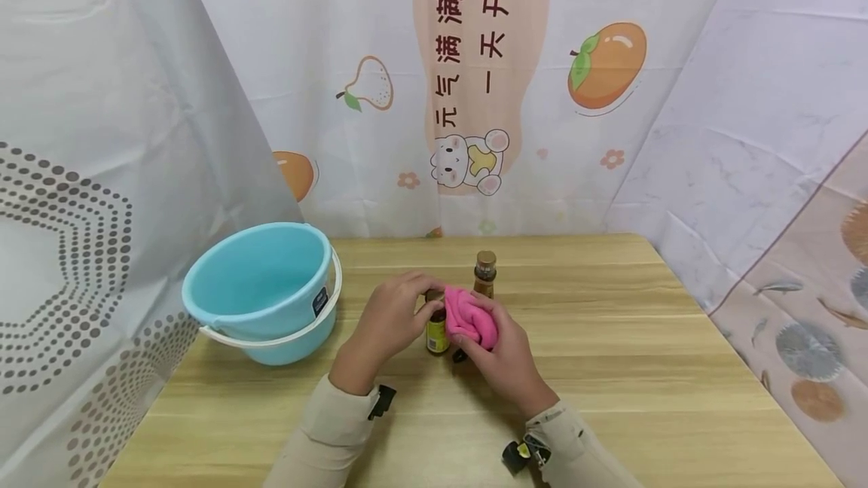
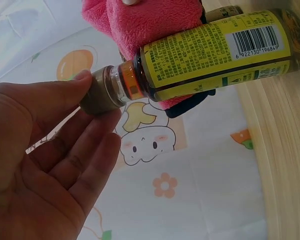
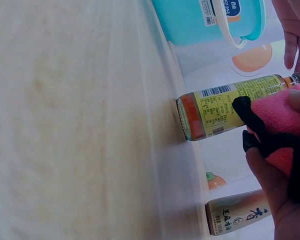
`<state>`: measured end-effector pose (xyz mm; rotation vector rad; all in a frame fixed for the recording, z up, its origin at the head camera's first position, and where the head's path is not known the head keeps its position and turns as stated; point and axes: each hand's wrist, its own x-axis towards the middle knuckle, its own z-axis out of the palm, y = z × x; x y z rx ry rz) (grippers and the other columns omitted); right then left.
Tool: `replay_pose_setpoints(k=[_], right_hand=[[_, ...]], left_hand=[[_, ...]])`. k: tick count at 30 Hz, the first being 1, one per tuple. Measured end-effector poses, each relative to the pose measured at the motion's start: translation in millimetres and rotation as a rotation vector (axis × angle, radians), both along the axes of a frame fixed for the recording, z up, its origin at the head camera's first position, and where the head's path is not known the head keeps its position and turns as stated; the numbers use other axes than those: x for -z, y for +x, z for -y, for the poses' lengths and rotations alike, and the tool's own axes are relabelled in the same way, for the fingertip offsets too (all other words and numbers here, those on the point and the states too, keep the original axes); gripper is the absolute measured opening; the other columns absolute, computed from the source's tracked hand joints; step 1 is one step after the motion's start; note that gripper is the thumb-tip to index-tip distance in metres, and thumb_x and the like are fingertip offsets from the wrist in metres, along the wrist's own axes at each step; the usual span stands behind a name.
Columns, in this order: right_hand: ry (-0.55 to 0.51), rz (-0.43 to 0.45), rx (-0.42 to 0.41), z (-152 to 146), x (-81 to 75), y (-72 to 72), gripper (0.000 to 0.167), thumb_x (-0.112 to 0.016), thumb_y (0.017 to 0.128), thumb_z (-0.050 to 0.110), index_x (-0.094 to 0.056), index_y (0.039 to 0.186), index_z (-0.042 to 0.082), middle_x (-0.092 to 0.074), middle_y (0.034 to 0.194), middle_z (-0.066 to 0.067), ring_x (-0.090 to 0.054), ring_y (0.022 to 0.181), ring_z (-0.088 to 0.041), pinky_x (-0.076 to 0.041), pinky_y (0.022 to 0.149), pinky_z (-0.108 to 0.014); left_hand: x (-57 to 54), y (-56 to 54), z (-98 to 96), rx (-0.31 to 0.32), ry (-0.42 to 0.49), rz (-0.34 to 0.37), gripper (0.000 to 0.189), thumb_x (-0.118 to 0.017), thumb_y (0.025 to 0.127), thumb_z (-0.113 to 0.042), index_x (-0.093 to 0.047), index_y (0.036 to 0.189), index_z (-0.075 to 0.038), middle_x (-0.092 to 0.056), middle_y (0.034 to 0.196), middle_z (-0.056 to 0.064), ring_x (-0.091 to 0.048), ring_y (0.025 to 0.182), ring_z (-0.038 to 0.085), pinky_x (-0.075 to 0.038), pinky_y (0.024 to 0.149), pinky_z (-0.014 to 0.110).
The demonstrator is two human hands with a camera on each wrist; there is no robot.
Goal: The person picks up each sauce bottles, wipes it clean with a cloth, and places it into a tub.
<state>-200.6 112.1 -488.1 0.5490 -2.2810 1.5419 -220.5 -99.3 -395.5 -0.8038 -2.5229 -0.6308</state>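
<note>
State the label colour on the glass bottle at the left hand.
The label is mostly yellow with dark text, clearest in the left wrist view.

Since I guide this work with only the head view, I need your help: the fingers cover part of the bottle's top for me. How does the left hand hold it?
Observer: In the left wrist view, the left hand pinches the cap of the yellow-labelled bottle between thumb and finger.
Operator: Thank you. And the black thing below the pink cloth?
Observer: In the right wrist view it looks like a black strap crossing the cloth; I cannot tell what it belongs to.
Operator: The base of the second bottle is hidden from me. Does it stand on the table?
Observer: It appears so; the right wrist view shows its base meeting the tabletop.
</note>
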Motion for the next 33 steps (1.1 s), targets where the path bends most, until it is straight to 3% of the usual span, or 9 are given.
replay_pose_setpoints(k=[5,11,17,25,33], right_hand=[[0.012,-0.018,-0.001,-1.0,0.3,-0.6,0.059,-0.085,0.088,0.024,-0.060,0.142,0.019,-0.059,0.148,0.001,-0.062,0.124,-0.016,-0.057,0.096,-0.025],[0.026,-0.004,-0.008,-2.0,0.9,0.5,0.053,-0.085,0.088,0.021,-0.065,0.137,0.020,-0.060,0.149,0.001,-0.063,0.125,-0.016,-0.056,0.095,-0.025],[0.044,0.019,-0.002,-2.7,4.4,-2.4,0.053,-0.087,0.086,0.020,-0.068,0.135,0.021,-0.063,0.145,0.004,-0.065,0.122,-0.015,-0.057,0.095,-0.027],[0.097,0.089,0.026,-1.0,6.0,-4.5,0.054,-0.091,0.081,0.022,-0.070,0.131,0.021,-0.069,0.135,0.002,-0.067,0.110,-0.014,-0.057,0.092,-0.030],[0.172,0.158,0.068,-0.9,8.2,-2.8,0.059,-0.093,0.078,0.021,-0.070,0.133,0.020,-0.071,0.130,0.001,-0.067,0.109,-0.013,-0.057,0.093,-0.035]], left_hand=[[-0.5,1.6,-1.4,-0.015,-0.008,-0.002,0.021,-0.080,0.093,-0.020,-0.078,0.112,-0.013,-0.076,0.107,-0.002,-0.072,0.095,0.013,-0.061,0.082,0.031],[1.0,2.0,-1.5,-0.023,-0.007,-0.023,0.019,-0.081,0.092,-0.021,-0.078,0.109,-0.015,-0.075,0.105,-0.004,-0.072,0.094,0.010,-0.061,0.082,0.030],[0.9,1.9,-1.4,-0.016,0.011,-0.047,0.016,-0.082,0.091,-0.018,-0.077,0.105,-0.015,-0.075,0.102,-0.004,-0.072,0.092,0.010,-0.061,0.079,0.031],[-0.2,1.7,-1.3,-0.031,0.018,-0.014,0.015,-0.081,0.091,-0.018,-0.076,0.105,-0.016,-0.074,0.102,-0.004,-0.072,0.092,0.011,-0.060,0.080,0.031],[0.9,2.8,-1.7,-0.041,0.026,-0.007,0.016,-0.082,0.091,-0.019,-0.074,0.104,-0.016,-0.074,0.102,-0.005,-0.071,0.091,0.011,-0.060,0.078,0.031]])
